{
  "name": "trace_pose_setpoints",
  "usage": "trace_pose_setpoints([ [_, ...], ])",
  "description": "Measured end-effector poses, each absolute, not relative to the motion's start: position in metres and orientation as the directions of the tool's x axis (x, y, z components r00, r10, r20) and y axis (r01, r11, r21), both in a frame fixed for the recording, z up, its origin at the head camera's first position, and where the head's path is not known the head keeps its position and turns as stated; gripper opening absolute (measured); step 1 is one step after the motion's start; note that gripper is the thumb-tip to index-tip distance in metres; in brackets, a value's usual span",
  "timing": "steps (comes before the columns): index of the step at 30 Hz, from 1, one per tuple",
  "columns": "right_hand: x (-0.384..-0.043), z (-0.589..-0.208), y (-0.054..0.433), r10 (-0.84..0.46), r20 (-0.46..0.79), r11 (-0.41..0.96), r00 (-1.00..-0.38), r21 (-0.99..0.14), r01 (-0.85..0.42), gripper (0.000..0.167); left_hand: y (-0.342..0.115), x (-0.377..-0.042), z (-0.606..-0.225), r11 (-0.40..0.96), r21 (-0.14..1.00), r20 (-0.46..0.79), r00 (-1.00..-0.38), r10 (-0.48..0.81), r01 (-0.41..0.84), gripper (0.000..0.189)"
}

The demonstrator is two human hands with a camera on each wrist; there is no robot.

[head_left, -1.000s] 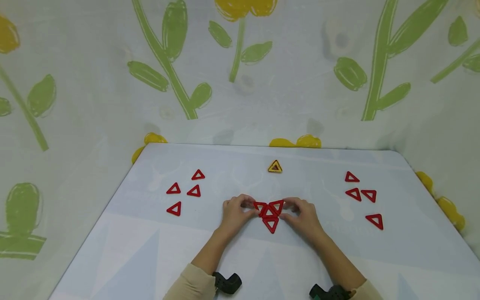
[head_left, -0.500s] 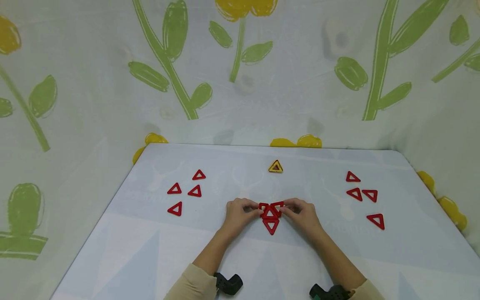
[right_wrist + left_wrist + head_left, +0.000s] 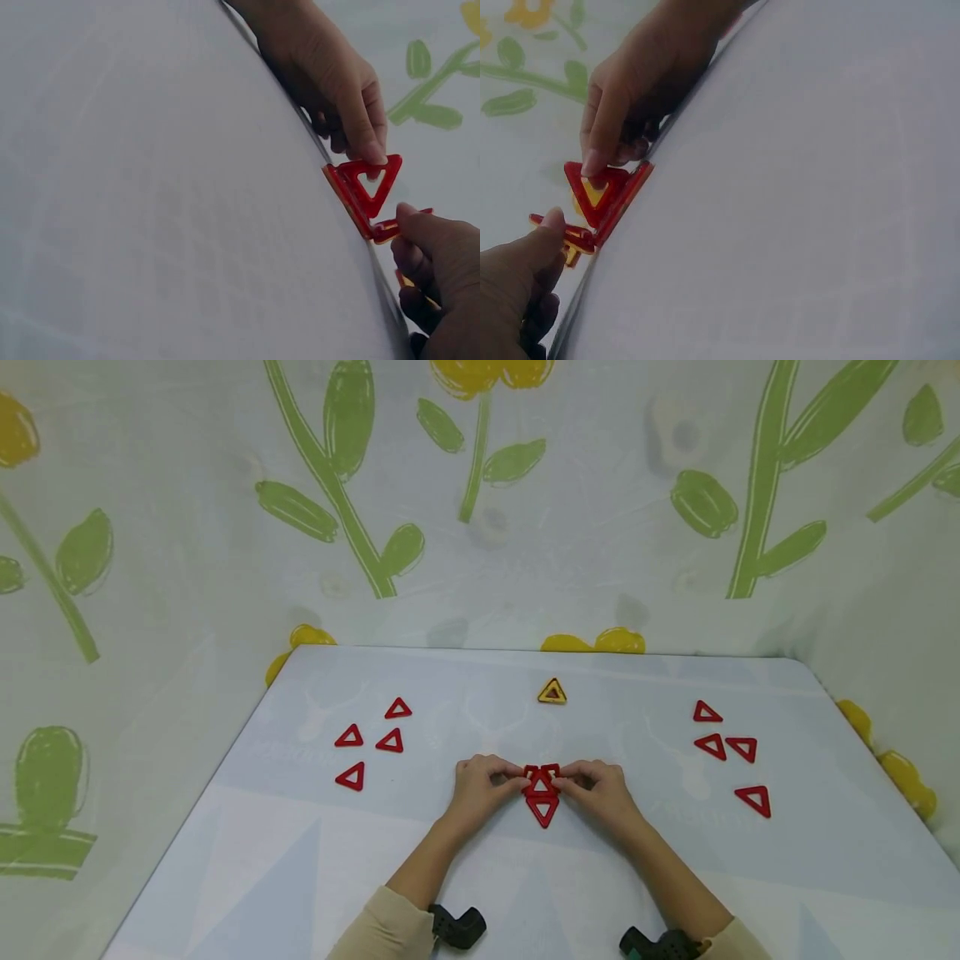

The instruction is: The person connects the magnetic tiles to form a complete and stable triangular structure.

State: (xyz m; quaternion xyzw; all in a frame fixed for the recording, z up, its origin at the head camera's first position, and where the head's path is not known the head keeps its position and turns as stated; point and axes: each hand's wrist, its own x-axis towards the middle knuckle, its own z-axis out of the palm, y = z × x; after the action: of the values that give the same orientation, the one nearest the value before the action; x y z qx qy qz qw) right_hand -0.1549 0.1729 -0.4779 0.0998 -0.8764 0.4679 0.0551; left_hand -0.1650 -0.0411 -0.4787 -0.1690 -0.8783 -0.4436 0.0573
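Fingers: left hand (image 3: 482, 785) pinches left triangle (image 3: 370, 208); right hand (image 3: 603, 789), right triangle (image 3: 593, 216) | both steeper than before | fold off centre triangle (image 3: 542, 793) seems advancing

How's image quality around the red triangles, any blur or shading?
Head: evenly lit, though the red triangles look small. Left wrist: dim and soft, right hand shaded underneath. Right wrist: similarly dim, left hand shaded underneath, edge of the table bowed.
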Motion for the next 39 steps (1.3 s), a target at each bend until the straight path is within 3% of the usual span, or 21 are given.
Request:
trace_pose_setpoints([
  [21, -0.153, -0.478, 0.166, -0.202, 0.317, 0.523, -0.927, -0.765, -0.376, 0.011, -0.035, -0.162, -0.48, 0.509, 0.721, 0.365, -0.882, 0.298, 0.47, 0.016],
  [27, -0.153, -0.48, 0.168, -0.222, 0.402, 0.564, -0.888, -0.69, -0.454, 0.027, -0.04, -0.166, -0.482, 0.52, 0.735, 0.326, -0.899, 0.291, 0.435, 0.016],
  [33, -0.152, -0.481, 0.17, -0.292, 0.354, 0.662, -0.889, -0.596, -0.454, 0.041, -0.048, -0.169, -0.483, 0.606, 0.653, 0.286, -0.889, 0.357, 0.454, 0.03],
  [39, -0.151, -0.478, 0.174, -0.387, 0.293, 0.662, -0.874, -0.571, -0.485, 0.056, -0.052, -0.169, -0.482, 0.65, 0.571, 0.237, -0.859, 0.454, 0.501, 0.046],
])
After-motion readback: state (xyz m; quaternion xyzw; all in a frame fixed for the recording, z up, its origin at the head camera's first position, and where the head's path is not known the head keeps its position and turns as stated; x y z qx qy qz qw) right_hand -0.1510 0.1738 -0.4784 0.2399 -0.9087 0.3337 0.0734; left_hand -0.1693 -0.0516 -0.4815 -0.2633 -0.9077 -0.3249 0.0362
